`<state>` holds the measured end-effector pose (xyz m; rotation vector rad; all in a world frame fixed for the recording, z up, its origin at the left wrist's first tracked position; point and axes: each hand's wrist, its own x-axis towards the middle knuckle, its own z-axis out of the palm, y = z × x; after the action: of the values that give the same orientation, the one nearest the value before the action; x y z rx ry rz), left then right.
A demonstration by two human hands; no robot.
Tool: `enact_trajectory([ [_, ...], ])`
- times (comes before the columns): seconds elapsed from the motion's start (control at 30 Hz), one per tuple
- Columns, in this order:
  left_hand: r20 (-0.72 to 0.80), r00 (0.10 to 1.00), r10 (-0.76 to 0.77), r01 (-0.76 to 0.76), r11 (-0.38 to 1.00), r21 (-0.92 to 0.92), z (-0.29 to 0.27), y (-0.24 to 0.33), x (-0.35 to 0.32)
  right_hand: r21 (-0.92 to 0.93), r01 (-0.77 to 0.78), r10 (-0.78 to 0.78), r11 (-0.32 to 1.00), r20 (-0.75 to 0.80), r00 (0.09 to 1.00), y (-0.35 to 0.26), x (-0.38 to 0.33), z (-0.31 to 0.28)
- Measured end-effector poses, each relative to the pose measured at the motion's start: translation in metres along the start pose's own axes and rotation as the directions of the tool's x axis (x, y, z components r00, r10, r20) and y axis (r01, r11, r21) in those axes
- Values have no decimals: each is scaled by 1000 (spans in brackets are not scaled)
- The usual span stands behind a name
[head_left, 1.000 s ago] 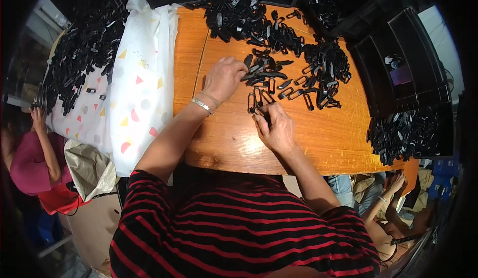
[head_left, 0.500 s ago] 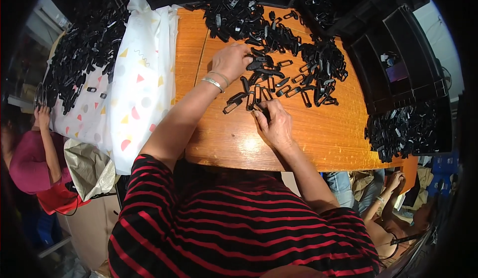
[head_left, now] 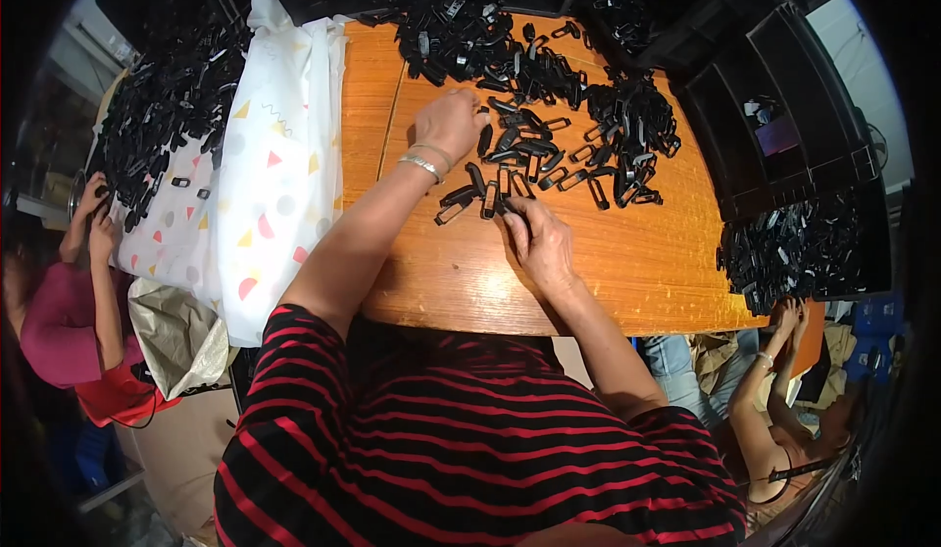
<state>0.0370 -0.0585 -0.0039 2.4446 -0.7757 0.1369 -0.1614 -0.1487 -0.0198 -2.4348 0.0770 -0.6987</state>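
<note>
Small black plastic pieces, many of them open oblong frames like buckle parts, lie loose on the wooden table (head_left: 441,282). My left hand (head_left: 449,124) is closed at the far side of the nearest cluster, its fingertips on a black plastic piece (head_left: 485,137) that hangs down beside them. Closer to me, my right hand (head_left: 541,241) has thumb and forefinger drawn together at the cluster's near edge. A dark piece (head_left: 505,206) shows at those fingertips, partly hidden by them. Beside it lie several oblong frames (head_left: 490,199).
Larger heaps of black pieces (head_left: 632,121) spread behind and to the right. A white patterned sheet (head_left: 279,174) covers the table's left side, with another heap (head_left: 176,86) beyond. A black crate (head_left: 784,106) stands at right. Co-workers' hands (head_left: 98,223) reach in from both sides.
My left hand has shifted slightly, and a black piece now hangs at its fingertips; pieces near it lie differently. My right hand barely moved. The right co-worker's hands rose to the pile there.
</note>
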Motion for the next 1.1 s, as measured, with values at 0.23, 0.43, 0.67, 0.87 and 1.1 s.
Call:
enact_trajectory([
  [0.23, 146, 989, -34, 28, 999, 43, -3, -4, 6, 61, -68, 64, 996, 50, 997, -8, -9, 1],
  [0.43, 45, 999, -20, 21, 999, -31, -7, 0, -2, -58, -113, 117, 992, 75, 990, -11, -6, -1],
  [0.67, 127, 992, -14, 3, 996, 87, -3, 5, 5, -69, -88, 97, 994, 141, 985, -17, -7, -14],
  [0.87, 90, 996, 26, -46, 975, 217, -14, -20, -8, -61, -32, 44, 998, 196, 980, -12, -9, -18],
  [1.1, -23, 994, 108, -106, 991, 82, -26, -23, -27, -132, -5, 35, 991, 226, 973, -14, -4, -23],
])
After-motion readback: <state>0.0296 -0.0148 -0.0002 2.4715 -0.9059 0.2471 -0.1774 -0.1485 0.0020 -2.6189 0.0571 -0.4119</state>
